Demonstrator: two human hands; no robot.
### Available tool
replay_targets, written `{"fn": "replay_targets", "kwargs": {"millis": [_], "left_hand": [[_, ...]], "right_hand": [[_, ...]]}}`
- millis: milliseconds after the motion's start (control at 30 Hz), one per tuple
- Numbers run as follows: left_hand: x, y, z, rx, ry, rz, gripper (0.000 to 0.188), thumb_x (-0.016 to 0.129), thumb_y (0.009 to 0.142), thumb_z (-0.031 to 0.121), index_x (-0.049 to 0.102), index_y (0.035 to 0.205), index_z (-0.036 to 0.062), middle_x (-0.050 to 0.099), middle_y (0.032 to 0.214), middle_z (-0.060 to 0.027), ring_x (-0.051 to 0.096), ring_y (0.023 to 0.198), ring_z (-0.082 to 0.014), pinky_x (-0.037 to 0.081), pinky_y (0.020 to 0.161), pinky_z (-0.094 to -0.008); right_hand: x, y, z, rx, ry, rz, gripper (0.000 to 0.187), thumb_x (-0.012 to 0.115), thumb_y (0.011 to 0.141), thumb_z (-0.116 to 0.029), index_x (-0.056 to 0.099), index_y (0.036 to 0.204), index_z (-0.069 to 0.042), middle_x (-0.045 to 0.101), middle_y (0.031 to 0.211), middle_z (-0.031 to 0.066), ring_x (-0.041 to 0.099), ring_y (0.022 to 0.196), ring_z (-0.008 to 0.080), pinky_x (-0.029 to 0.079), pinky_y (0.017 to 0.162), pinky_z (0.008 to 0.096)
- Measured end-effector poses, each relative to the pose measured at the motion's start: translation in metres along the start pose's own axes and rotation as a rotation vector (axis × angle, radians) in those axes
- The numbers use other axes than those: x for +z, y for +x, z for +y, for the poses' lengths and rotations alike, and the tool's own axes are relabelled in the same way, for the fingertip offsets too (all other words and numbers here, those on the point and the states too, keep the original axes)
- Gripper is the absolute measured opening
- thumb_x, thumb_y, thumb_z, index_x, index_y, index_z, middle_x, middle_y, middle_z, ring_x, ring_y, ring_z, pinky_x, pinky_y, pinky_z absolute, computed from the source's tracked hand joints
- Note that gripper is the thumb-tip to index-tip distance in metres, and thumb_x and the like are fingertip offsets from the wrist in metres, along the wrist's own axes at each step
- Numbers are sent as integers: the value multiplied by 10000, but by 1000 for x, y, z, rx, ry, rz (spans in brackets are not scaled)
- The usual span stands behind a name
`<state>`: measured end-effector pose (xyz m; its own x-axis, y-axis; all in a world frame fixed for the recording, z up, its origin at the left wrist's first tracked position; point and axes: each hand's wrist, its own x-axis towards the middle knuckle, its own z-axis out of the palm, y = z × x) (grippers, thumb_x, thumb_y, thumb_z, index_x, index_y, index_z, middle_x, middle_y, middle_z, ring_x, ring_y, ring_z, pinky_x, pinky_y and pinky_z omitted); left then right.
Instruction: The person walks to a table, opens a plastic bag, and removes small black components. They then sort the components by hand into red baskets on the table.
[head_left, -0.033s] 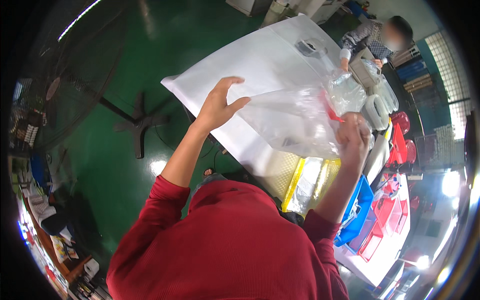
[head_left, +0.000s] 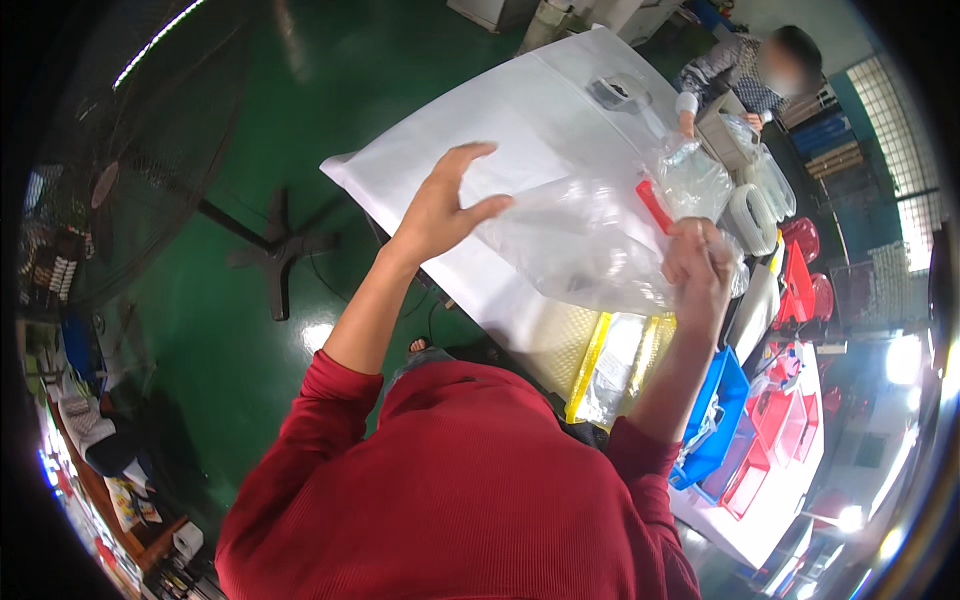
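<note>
My left hand (head_left: 440, 212) is open over the left side of the table, thumb and fingers apart, its thumb by the near edge of a large clear plastic bag (head_left: 575, 240). The bag lies loose and wrinkled between my hands. On the right, my right hand (head_left: 698, 262) is closed, with a narrow red strip-like piece (head_left: 653, 205) jutting from its fingers up and to the left. Part of the bag bunches under and beside this fist. What the fingers wrap round is mostly hidden. Nearest my body lies a yellow-edged clear package (head_left: 613, 368) at the table's edge.
Across the white table (head_left: 480, 115), a person (head_left: 735, 75) handles a box (head_left: 722, 135) beside another filled clear bag (head_left: 692, 178). A tape roll (head_left: 618, 92) sits at the back. Blue bin (head_left: 722, 420) and red bins (head_left: 768, 430) stand right. A floor fan (head_left: 275, 240) stands left.
My right hand has shifted slightly left, and the red piece shows more sharply beside its fingers. The bag's folds have moved a little. My left hand has moved slightly right, still open.
</note>
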<state>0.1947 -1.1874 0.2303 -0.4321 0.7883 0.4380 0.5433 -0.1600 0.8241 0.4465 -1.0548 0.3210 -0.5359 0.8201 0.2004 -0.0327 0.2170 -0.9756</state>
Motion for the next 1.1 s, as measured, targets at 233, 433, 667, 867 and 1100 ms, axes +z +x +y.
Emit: {"fn": "replay_targets", "kwargs": {"millis": [233, 433, 667, 867, 1100], "left_hand": [[2, 15, 11, 24, -688, -623, 1033, 774, 653, 483, 263, 1422, 20, 263, 1481, -143, 234, 1376, -273, 185, 1114, -367], [23, 0, 23, -126, -1284, -282, 584, 428, 934, 485, 454, 1279, 14, 490, 1296, -178, 407, 1260, -288, 291, 1072, -422], [61, -7, 9, -412, -1936, -263, 335, 458, 945, 388, 510, 1105, 98, 534, 819, 4, 522, 751, -164, 444, 678, -316], [33, -14, 44, -679, -1718, 294, 248, 428, 964, 363, 535, 988, 141, 483, 702, 2, 494, 655, -152, 459, 660, -293], [6, -57, 61, -340, -1798, 433, 254, 413, 962, 332, 533, 889, 120, 529, 723, -24, 549, 687, -186, 490, 775, -388]], "right_hand": [[25, 3, -5, 75, 208, 261, 317, 564, 920, -321, 607, 933, -7, 300, 539, -74, 281, 485, 35, 302, 493, 230], [37, -5, -2, 34, 371, 195, 342, 487, 964, -284, 558, 1088, 26, 420, 713, -9, 402, 664, 93, 396, 652, 266], [105, -16, 17, -18, 342, 358, 402, 407, 983, -379, 579, 991, -16, 449, 656, -28, 393, 599, 73, 366, 599, 221], [127, -10, 24, 142, 600, 591, 327, 439, 977, -359, 553, 869, -72, 409, 672, -43, 371, 611, 60, 305, 543, 202], [106, -26, 78, 291, 492, 388, 277, 464, 958, -374, 470, 865, -114, 453, 791, -2, 424, 739, 111, 382, 661, 258]]}}
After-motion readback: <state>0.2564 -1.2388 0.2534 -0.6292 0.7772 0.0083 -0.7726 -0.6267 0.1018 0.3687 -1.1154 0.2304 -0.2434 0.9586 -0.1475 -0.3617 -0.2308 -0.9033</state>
